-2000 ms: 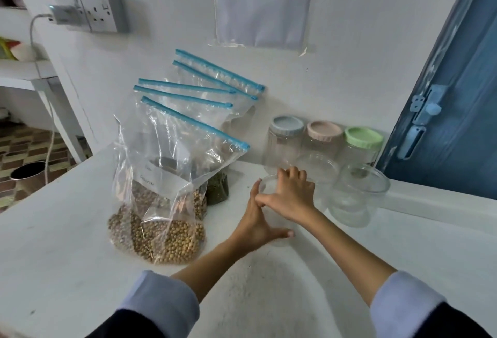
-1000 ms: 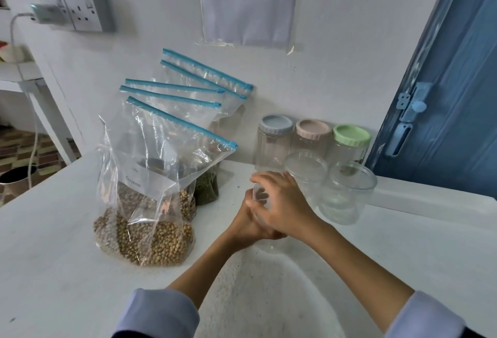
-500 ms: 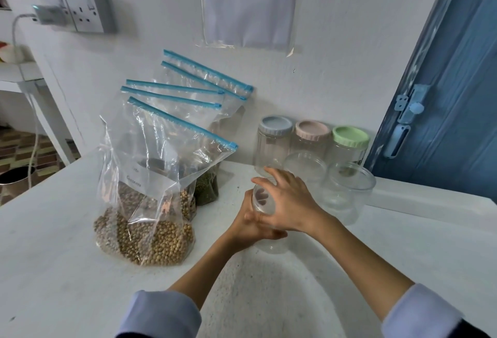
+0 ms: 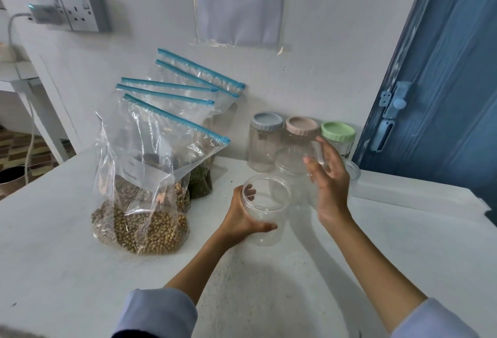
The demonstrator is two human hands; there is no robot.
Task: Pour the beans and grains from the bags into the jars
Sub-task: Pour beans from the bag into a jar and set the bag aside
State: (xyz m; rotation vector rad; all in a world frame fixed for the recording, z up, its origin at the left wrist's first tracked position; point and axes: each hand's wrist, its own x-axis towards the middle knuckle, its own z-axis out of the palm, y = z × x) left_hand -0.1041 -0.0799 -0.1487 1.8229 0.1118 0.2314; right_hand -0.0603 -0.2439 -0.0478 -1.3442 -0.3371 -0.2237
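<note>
While the left hand grips the open clear jar standing on the worktop, the right hand pinches a clear lid above and just right of the jar's mouth.

The jar looks light, thin-walled and smooth, likely to skid or tip when beans land, so a grip low round its wall suits it. The front zip bag of beans, just left of the jar, looks heavy at the bottom and floppy above; I would hold it under the load and by 1 top corner. Behind it lean more bags, and 3 lidded jars stand by the wall. Against 0.5 s earlier, the right hand has left the jar's mouth and lifted the lid away, so the jar is now uncovered.
</note>
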